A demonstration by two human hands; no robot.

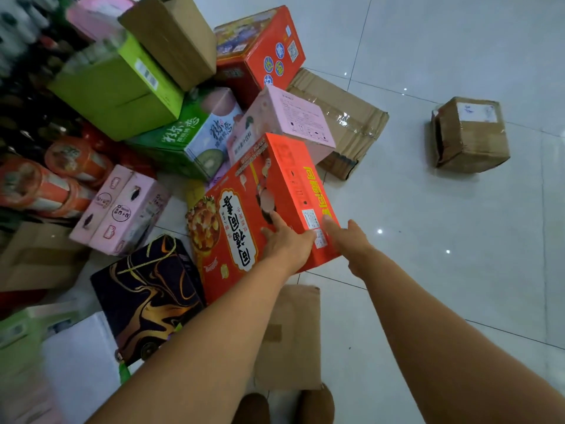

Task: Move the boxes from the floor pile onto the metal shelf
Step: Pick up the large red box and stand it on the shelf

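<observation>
My left hand [286, 243] lies spread flat on the tilted red box [260, 185] at the floor pile's edge, my right hand [354, 244] presses straight-fingered against its side, so with only this squeeze it could slip and knock the pink box [290, 117].

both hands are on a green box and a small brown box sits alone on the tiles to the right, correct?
Not quite. In the head view the left hand and right hand are on the red box, not a green one. The rest holds: the small brown box does sit alone on the tiles to the right.
</observation>
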